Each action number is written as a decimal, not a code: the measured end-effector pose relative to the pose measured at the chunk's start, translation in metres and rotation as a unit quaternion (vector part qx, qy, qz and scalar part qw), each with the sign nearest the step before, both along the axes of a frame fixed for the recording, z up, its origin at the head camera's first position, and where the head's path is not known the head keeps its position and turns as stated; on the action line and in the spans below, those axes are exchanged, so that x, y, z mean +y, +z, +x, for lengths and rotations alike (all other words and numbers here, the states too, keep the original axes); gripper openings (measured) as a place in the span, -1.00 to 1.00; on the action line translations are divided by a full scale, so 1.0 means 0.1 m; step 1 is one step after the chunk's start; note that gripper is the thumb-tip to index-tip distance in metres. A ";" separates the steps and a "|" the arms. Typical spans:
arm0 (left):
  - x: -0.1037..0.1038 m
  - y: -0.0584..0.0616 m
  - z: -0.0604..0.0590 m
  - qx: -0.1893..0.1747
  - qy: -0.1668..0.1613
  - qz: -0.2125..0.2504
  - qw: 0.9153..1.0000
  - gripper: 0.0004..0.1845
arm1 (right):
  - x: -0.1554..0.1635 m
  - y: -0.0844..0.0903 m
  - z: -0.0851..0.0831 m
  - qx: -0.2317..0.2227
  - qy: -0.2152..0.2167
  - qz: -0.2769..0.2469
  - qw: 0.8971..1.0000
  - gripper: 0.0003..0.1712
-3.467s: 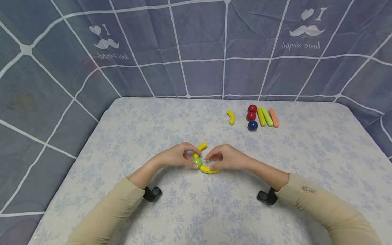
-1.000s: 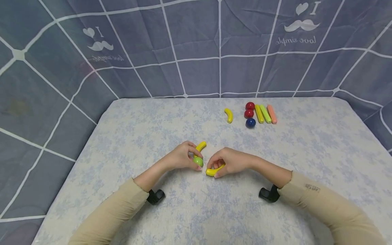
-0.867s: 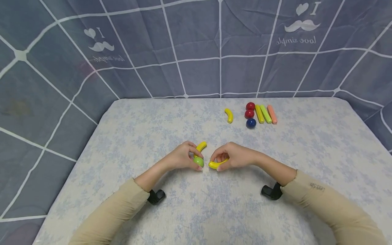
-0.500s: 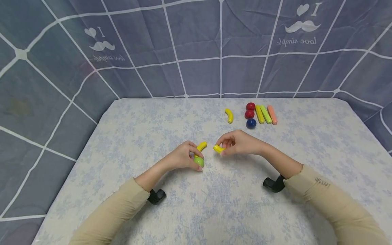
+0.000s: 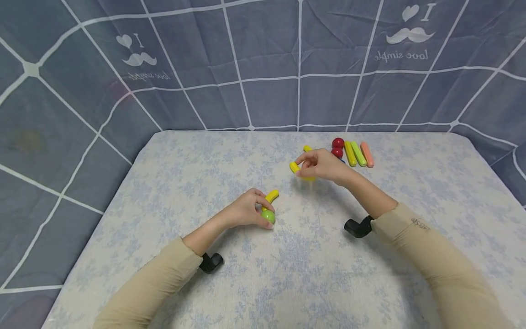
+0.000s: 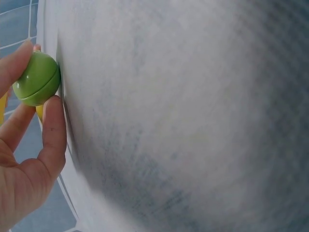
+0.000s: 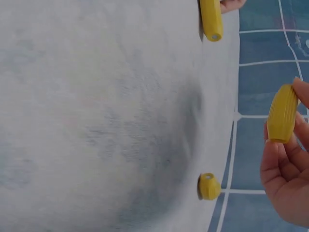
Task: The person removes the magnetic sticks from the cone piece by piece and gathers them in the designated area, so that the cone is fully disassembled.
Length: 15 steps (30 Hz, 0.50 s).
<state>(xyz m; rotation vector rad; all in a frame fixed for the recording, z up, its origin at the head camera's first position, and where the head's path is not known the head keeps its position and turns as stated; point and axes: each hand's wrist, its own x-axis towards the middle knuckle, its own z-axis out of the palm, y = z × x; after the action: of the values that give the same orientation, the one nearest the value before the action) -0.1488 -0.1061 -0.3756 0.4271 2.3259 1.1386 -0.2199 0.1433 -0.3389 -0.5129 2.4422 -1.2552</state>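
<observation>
My left hand (image 5: 246, 211) pinches a green ball (image 5: 269, 216) between thumb and fingers at the middle of the table. In the left wrist view the ball (image 6: 37, 79) shows a seam around it. A curved yellow stick (image 5: 272, 196) extends from behind these fingers, at the ball's far side. Farther back and to the right, my right hand (image 5: 326, 167) grips another curved yellow stick (image 5: 294, 167) by thumb and fingertips, raised over the cloth. The right wrist view shows this stick (image 7: 282, 113) ribbed along its length. A third curved stick (image 5: 307, 148) lies behind the right hand, partly covered.
Two red balls (image 5: 338, 143) lie at the back right, with a blue ball (image 5: 343, 160) mostly hidden by my right hand. Beside them are straight sticks in yellow (image 5: 350, 153), light green (image 5: 359, 154) and orange (image 5: 367, 155). A grey-blue curtain (image 5: 271, 105) hangs behind the table.
My right hand has drawn its curved yellow stick away from the green ball, lifted it and carried it toward the back of the table. The left hand stays almost in place on the ball.
</observation>
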 end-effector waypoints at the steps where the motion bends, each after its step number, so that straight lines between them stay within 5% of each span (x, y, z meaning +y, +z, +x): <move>1: 0.00 0.00 0.00 0.001 0.000 0.000 1.000 -0.68 | -0.01 0.01 -0.03 0.001 -0.011 0.002 1.000 -0.61; 15: -0.01 0.02 0.03 0.005 -0.007 0.007 1.000 -0.68 | -0.12 -0.07 -0.41 0.007 -0.102 0.025 0.994 -0.62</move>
<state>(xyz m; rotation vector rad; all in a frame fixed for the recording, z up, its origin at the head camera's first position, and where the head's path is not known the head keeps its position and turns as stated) -0.1461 -0.1071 -0.3736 0.4536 2.3220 1.1487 -0.2613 0.1312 -0.3464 -0.2642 2.5843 -1.2658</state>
